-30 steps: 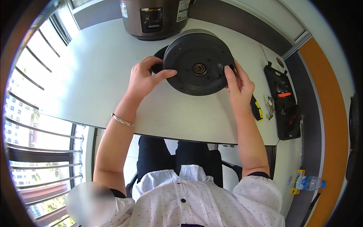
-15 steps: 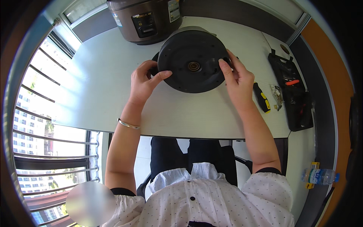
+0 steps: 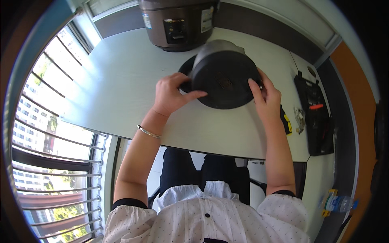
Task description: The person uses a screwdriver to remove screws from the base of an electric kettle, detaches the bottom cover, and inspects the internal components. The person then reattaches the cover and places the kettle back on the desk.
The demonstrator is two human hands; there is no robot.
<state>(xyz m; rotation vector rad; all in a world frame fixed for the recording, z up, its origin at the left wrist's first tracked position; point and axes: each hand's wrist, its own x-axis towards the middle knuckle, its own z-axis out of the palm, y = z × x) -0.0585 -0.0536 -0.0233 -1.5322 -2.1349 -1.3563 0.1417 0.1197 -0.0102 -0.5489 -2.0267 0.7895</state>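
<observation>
The fingers (image 3: 190, 95) of the left hand (image 3: 172, 95) clasp the near left edge of a black pot (image 3: 224, 75), thumb laid across its flat face; the right hand (image 3: 265, 95) grips the right edge likewise. Half a second ago the round face lay nearly flat toward the camera; now the pot is tipped up, its grey side wall showing, over a black ring (image 3: 187, 67) on the pale bench (image 3: 117, 81). Behind stands a rice cooker (image 3: 178, 22), with pale rectangular labels beside its dark panel. At the right lies a black tool case (image 3: 318, 117), an orange piece inside. On the floor, far right, lies a bottle (image 3: 338, 202) with a blue label.
</observation>
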